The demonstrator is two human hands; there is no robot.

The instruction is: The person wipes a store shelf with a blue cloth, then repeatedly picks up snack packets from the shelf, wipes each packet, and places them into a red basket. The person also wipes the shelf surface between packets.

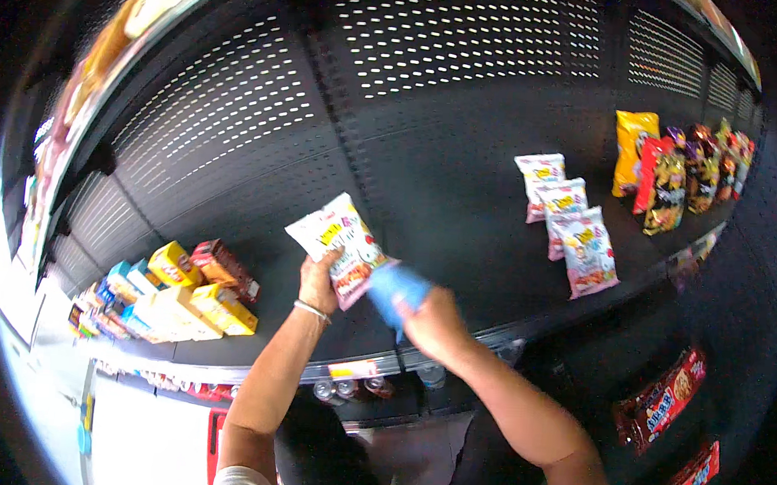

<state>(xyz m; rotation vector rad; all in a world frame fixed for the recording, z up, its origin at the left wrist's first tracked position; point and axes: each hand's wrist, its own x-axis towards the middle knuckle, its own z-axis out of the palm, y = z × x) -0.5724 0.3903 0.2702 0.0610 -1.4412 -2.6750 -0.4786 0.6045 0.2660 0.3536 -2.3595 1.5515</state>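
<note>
My left hand (322, 282) grips a white and pink snack bag (346, 250) by its side, thumb on the front, above a black shelf (453, 245). In my right hand (434, 319) is a blue cloth (396, 291), blurred, at the lower right edge of that bag; whether it touches the bag is unclear. To the right, three similar snack bags (586, 251) stand on the shelf in an overlapping row.
Boxed snacks (220, 310) are grouped on the shelf at the left. Yellow, red and dark bags (667, 193) stand at the far right. A perforated back panel (462, 38) rises behind. Red biscuit packs (667, 404) lie at the lower right. Drink cans (346, 389) show under the shelf edge.
</note>
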